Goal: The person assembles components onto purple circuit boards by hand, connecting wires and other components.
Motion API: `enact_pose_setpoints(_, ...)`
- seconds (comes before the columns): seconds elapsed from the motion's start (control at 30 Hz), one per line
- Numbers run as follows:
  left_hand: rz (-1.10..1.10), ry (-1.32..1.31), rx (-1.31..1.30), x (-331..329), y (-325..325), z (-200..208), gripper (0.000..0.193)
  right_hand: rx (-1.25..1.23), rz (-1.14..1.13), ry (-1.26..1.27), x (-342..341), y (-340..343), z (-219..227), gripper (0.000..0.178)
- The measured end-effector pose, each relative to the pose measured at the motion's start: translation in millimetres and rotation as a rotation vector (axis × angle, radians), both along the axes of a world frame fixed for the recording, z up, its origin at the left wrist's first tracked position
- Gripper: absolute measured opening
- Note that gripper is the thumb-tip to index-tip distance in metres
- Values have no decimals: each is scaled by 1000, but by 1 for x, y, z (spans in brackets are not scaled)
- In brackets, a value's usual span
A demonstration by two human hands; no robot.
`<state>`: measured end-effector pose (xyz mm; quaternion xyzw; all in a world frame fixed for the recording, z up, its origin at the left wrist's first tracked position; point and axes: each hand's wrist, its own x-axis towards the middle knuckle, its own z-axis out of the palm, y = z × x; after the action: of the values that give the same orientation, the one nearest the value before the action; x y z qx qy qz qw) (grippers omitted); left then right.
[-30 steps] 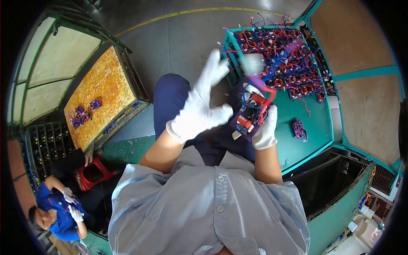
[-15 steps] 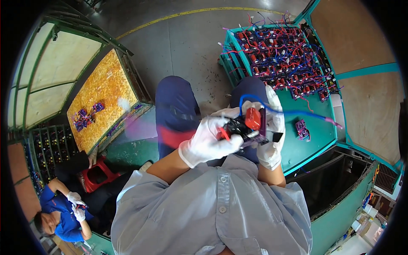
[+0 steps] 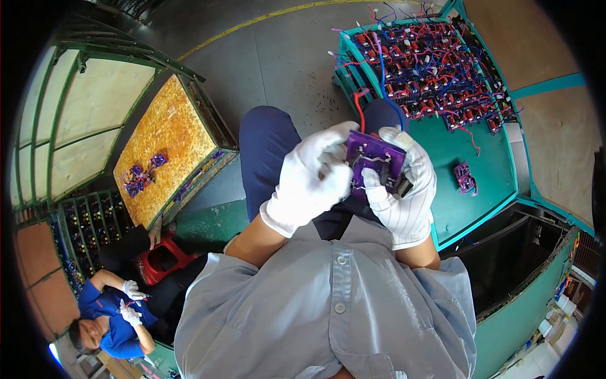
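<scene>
A purple circuit board [image 3: 377, 149] is held up between my white-gloved hands, its soldered side toward me. My right hand [image 3: 407, 192] grips its right side, with the thumb pressed against the lower part of the board. My left hand [image 3: 315, 170] is at the board's left edge, its fingers curled against the corner and side; the fingertips are partly hidden. A red wire [image 3: 361, 112] and a long blue wire [image 3: 384, 76] stick up from behind the board. Most of the parts on its far side are out of sight.
A teal table [image 3: 467, 215] at right carries rows of boards with red and blue wires [image 3: 429, 69] and a lone small board [image 3: 465, 177]. To the left, small purple boards [image 3: 144, 175] lie on a yellow-brown panel [image 3: 173, 126]. A co-worker [image 3: 113, 316] sits near a red stool [image 3: 164, 259].
The board has been turned over: its red part and black components faced me before, and now the purple soldered side does. The blue wire swung from the right to upright.
</scene>
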<state>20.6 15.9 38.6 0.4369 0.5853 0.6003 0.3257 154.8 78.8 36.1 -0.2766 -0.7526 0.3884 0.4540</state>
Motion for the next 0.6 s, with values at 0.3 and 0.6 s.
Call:
enact_pose_setpoints(0.3,66,556,340,0,-3,0,8,-564,156,289,5,4,11,40)
enact_pose_setpoints(0.6,-65,-171,-47,-19,-4,-20,33,-690,107,305,8,10,0,66)
